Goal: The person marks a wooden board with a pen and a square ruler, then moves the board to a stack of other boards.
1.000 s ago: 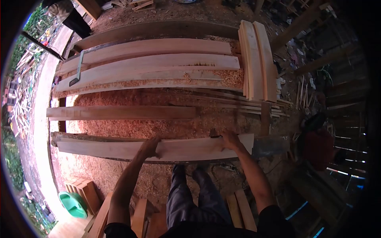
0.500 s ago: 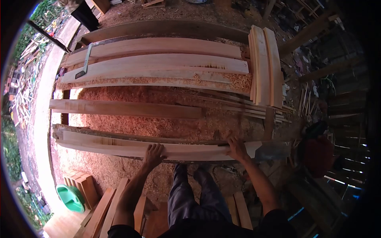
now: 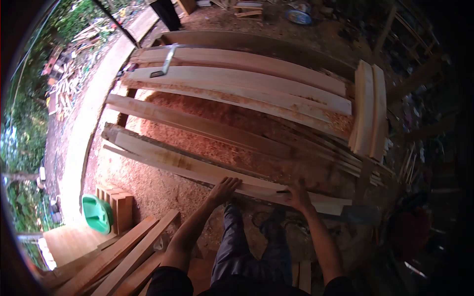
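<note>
A long pale board [image 3: 197,166] lies across the front beam, close to my legs. My left hand [image 3: 224,190] rests over the board near its middle, fingers pressed together on its surface; whether they grip the edge is hard to tell. Farther right, my right hand [image 3: 297,197] holds a small dark pen-like tool [image 3: 283,191] just above the board. Beyond it lie a narrower brown plank [image 3: 187,123] and wide pale planks [image 3: 222,79], with a square [image 3: 165,63] lying across their left end.
Stacked boards [image 3: 368,108] lie crosswise at the right. Shavings [image 3: 163,197] cover the ground. At lower left are a green basin [image 3: 97,213], wooden blocks [image 3: 121,209] and loose planks [image 3: 133,246]. Part of a person [image 3: 167,14] in dark clothing shows at the top.
The view has turned, so the boards slant down to the right. My left hand now lies nearer my right hand along the board. The dark tool shows more clearly.
</note>
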Motion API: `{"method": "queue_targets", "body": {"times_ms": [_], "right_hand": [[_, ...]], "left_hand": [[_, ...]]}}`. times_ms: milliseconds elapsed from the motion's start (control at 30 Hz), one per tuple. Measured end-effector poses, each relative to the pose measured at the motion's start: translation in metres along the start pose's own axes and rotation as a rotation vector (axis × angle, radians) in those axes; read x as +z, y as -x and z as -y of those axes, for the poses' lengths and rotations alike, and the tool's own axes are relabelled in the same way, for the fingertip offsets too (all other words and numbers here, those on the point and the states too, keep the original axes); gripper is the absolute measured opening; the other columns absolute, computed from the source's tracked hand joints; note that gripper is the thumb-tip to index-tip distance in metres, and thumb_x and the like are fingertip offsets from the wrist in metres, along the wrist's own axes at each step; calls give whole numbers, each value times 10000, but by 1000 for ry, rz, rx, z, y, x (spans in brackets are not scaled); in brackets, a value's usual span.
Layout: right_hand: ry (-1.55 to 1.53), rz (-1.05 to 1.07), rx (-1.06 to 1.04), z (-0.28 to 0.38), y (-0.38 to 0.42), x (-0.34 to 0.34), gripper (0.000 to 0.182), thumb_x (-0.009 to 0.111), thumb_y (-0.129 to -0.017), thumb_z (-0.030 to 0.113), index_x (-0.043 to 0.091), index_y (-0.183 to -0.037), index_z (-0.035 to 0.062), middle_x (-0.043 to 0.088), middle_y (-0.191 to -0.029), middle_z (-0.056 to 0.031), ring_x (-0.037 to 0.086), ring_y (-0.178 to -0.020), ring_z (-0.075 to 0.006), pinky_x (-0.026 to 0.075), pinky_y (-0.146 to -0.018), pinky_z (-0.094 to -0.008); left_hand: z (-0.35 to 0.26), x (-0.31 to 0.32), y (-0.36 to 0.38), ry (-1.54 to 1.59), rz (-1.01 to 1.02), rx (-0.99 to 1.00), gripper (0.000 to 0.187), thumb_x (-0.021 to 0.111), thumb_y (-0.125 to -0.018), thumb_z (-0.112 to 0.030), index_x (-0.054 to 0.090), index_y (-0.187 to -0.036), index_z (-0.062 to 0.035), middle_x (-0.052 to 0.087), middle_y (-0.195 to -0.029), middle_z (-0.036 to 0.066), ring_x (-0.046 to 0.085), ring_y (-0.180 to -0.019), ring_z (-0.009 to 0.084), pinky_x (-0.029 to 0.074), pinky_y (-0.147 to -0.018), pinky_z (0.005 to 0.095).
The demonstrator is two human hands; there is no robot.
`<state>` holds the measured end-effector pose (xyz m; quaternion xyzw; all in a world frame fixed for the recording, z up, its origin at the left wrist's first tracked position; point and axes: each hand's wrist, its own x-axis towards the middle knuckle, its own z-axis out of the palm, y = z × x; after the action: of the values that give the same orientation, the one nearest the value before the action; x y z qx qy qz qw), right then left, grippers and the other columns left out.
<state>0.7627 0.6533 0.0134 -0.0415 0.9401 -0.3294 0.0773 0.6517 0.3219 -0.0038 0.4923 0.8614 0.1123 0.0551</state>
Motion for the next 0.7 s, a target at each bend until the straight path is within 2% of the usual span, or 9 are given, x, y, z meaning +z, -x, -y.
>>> {"method": "queue_targets", "body": {"times_ms": [100,167,300,367,400,500,533,600,700], "right_hand": [[16,-3,11,-5,-4,1,372,719,-586,151,600,-920,42,591,-940,-168,555,-936,-335,449,-802,-417],[-30,25,41,1,-8,-1,357,716,-569,119,604,-898,39,593,-937,-161,555,-930,-334,451,-800,-420],[-21,95,135,21,-8,-5,329,697,-560,90,602,-870,33,579,-927,-159,540,-918,-345,448,-796,-428],[37,35,148,27,-6,2,307,683,-564,73,599,-856,31,572,-914,-161,536,-910,-347,448,-789,-431],[88,-26,168,30,-5,4,285,668,-568,56,595,-842,30,566,-901,-162,532,-902,-348,447,-783,-434],[181,-50,119,33,-6,3,238,646,-579,29,590,-810,30,556,-896,-171,530,-899,-355,445,-763,-446],[177,-52,116,34,-11,1,238,646,-579,29,590,-810,30,556,-896,-171,530,-899,-355,445,-763,-446],[182,-38,286,39,-4,-4,253,697,-603,68,602,-835,30,583,-999,-175,559,-938,-349,440,-818,-432],[212,-127,275,19,13,14,259,662,-629,47,605,-881,33,586,-985,-169,551,-950,-352,433,-821,-442]], "left_hand": [[55,-28,34,115,-5,-206,542,657,-698,-176,465,-1186,-36,501,-1194,145,458,-1133,281,338,-976,400],[113,-51,71,134,27,-303,486,663,-704,-170,505,-1147,-48,522,-1170,139,480,-1106,289,368,-949,390],[188,-69,123,165,205,-296,408,656,-679,-137,547,-1061,-44,582,-1026,122,548,-988,293,424,-866,394],[200,-69,119,71,401,-126,384,632,-680,-92,551,-1052,-42,594,-980,126,576,-920,296,462,-801,384],[202,-71,119,104,272,-65,365,605,-684,-72,552,-1044,-41,596,-964,129,589,-874,298,483,-750,375],[203,-71,111,46,376,-81,343,589,-706,-99,550,-1042,-37,592,-955,119,588,-883,280,483,-748,371],[206,-70,110,16,289,-11,312,569,-719,-126,549,-1016,-35,581,-923,105,577,-889,272,483,-744,362],[208,-70,106,-19,227,0,298,559,-719,-122,550,-1006,-44,573,-907,99,567,-886,270,477,-752,360],[190,-71,93,-52,39,12,248,555,-695,-95,569,-941,-59,565,-862,96,561,-866,277,472,-764,366]]}}
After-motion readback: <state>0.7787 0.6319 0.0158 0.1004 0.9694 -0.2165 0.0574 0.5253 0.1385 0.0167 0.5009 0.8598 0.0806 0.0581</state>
